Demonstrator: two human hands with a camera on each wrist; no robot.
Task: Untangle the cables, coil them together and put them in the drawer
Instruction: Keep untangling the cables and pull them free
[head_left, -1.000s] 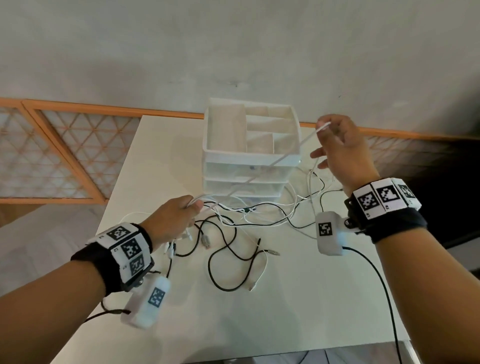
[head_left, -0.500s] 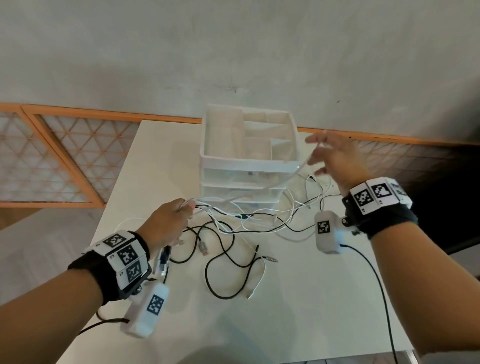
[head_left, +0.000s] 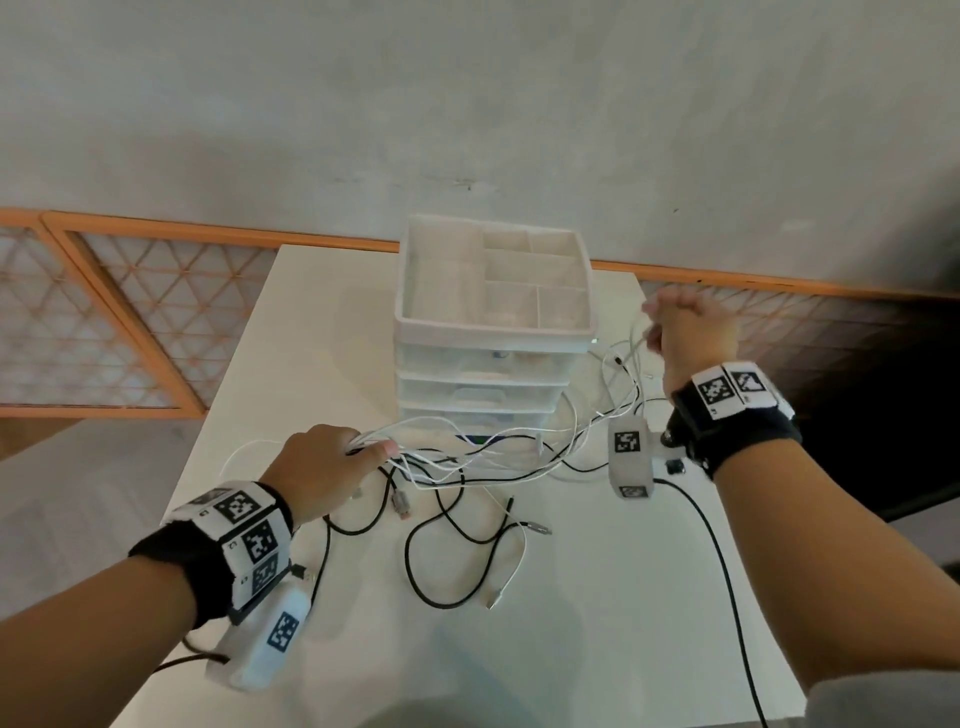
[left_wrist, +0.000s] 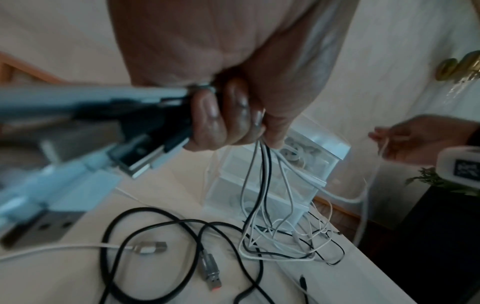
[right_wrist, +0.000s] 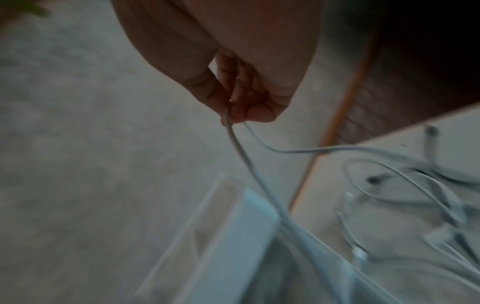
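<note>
A tangle of white and black cables (head_left: 493, 457) lies on the white table (head_left: 597, 597) in front of a white drawer unit (head_left: 488, 374). My left hand (head_left: 322, 467) grips a bunch of white and black cables (left_wrist: 262, 174) just above the table, left of the unit; several plug ends stick out behind my fingers (left_wrist: 221, 121). My right hand (head_left: 691, 327) is raised to the right of the unit and pinches a white cable (right_wrist: 241, 152) between thumb and fingers. That cable runs down past the unit's corner into the tangle.
The unit's top is an open tray with dividers (head_left: 519, 280); its drawers below look closed. A loose black cable loop (head_left: 457, 566) and USB plugs (left_wrist: 210, 275) lie on the near table. An orange-framed lattice railing (head_left: 130, 312) stands behind the table.
My right hand has dropped from high above the unit's right corner to lower beside it, and the taut white cable has slackened. The left hand keeps its hold, shifted slightly forward.
</note>
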